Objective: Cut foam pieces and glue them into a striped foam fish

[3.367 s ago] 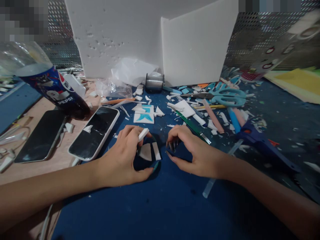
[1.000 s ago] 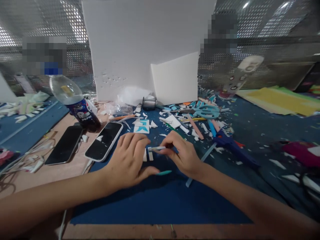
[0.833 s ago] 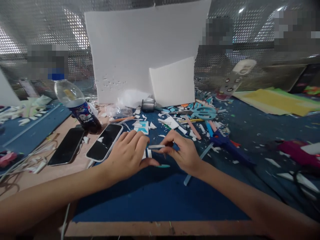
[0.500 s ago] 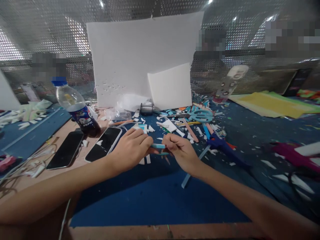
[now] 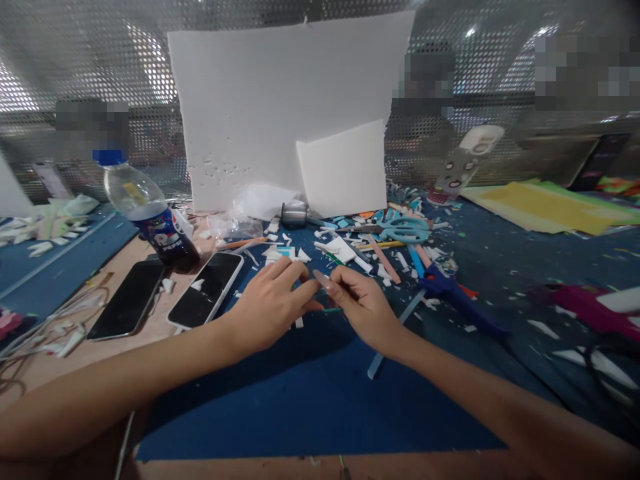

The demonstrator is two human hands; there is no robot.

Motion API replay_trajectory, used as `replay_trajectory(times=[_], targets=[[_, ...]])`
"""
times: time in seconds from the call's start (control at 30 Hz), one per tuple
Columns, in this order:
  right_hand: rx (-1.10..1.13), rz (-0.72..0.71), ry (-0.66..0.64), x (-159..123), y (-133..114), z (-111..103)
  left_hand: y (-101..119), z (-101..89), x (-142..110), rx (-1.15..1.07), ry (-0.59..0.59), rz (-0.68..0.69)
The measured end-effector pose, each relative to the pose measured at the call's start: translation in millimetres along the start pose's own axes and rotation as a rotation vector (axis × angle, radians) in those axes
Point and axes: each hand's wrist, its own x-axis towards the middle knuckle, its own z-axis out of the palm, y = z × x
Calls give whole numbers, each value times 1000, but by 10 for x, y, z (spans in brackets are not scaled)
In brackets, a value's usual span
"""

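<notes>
Over the blue mat [image 5: 320, 400], my left hand [image 5: 273, 303] and my right hand [image 5: 363, 303] face each other with curled fingers. A thin teal strip [image 5: 331, 310] spans the small gap between them, each end hidden by fingers. At my right thumb and index finger there is a small greyish tip [image 5: 320, 277], too blurred to name. Just beyond my hands lie white foam scraps [image 5: 345, 248]. A pale blue strip [image 5: 385, 353] lies on the mat beside my right wrist.
Two phones [image 5: 131, 300] and a Pepsi bottle [image 5: 160, 230] stand left. Light blue scissors [image 5: 403, 228] lie among scraps behind my hands. A blue glue gun [image 5: 460, 303] with a cord is on the right. A white foam board [image 5: 285, 100] leans at the back.
The light blue strip between my hands has turned, so its broad face no longer shows, only a thin teal edge. My left fingers have lifted and bent more. The view has shifted slightly.
</notes>
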Motion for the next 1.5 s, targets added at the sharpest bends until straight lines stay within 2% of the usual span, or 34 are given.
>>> replay_trajectory(times=[0.2,0.37,0.53,0.6,0.7,0.77,0.87,1.0,1.33,1.43,1.5], targets=[[-35,-54,-31,1,-31,8,-25,1,24,-307,-37,-23],[-97,-47,13,4,-15,5,-36,22,47,-426,-54,-95],[-162,4,138,56,63,-46,-67,-2,21,-334,6,-196],[-179,32,182,86,102,-72,-23,-16,10,-243,-16,-159],[-208,78,226,127,167,-109,96,13,4,37,-137,33],[-238,100,229,148,211,-134,165,74,8,173,-239,85],[-292,127,214,166,267,-161,213,189,28,233,-338,90],[-327,150,219,175,301,-168,232,301,83,222,-383,118],[-300,145,215,150,256,-171,394,299,146,234,-366,130],[-249,144,188,134,269,-163,445,255,94,222,-320,105],[-212,142,192,123,281,-157,459,195,64,206,-259,42]])
